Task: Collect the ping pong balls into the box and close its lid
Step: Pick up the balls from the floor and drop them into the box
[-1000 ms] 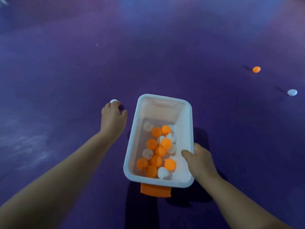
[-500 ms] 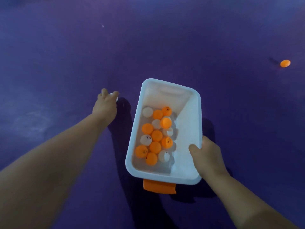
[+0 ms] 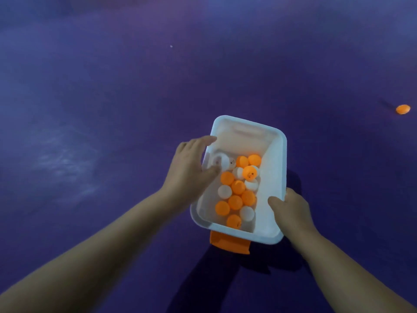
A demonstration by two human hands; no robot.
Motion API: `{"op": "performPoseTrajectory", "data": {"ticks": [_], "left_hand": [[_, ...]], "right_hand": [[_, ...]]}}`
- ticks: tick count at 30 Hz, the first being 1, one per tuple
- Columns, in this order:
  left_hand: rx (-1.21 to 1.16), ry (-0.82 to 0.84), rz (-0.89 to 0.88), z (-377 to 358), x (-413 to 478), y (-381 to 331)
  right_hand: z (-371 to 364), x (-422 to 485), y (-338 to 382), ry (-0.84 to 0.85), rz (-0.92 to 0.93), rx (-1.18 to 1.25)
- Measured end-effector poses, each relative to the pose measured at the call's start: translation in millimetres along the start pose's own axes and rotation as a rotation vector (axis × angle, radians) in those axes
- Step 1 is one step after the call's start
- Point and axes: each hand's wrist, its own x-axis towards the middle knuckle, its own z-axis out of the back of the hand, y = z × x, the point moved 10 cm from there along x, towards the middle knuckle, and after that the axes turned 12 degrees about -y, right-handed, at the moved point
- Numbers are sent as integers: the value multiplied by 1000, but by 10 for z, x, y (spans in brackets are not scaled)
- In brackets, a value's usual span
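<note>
White plastic box [image 3: 279, 154], open on top, clamped at the right rim by right hand [image 3: 291, 208]: thumb curled over the wall on the inside, other fingers hidden underneath. Over the left rim, left hand [image 3: 191, 168], fingers spread and loose, gripping nothing. Just under its thumb, inside the far left corner, blurred white ball [image 3: 220, 160], apparently dropping in. Heaped along the bottom, orange and white balls [image 3: 237, 195], touching one another. Collecting step, by the look of it, and not finished: orange ball [image 3: 403, 109] loose on purple floor [image 3: 112, 109], well apart from the box, far out to the right. Next call: carry box rightward, keep it level against spills, reach down and pinch that stray with the free left hand. Lid not made out anywhere. Orange piece [image 3: 230, 243] poking out from under the near end; lid or latch, cannot tell.
</note>
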Motion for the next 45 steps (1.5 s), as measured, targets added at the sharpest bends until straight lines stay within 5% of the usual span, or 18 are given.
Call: {"op": "performPoseTrajectory", "data": {"ticks": [11,19,25,30,36,41,45], "left_hand": [[7,-333,357,1700,-299,1344],[434,-659,700,3441,-743,2730],[785,-574,906,4463,-1141,3575],[692,-359,1122,4480,-1510,4085],[646,-540,1162,4439,-1738,4096],[634,-514,1181,4382,-1727,4068],[466,-663,967,4121,-1264,3589]], "right_hand": [[-649,-755,1135,198,167,4],[-1615,-1350,2172,386,329,-39],[-2302,-1718,2569,456,428,-53],[-2537,-1887,2629,495,463,-25],[-2452,-1900,2577,500,484,-75],[-2250,-1796,2568,454,458,-57],[-2079,-1685,2526,398,425,-21]]}}
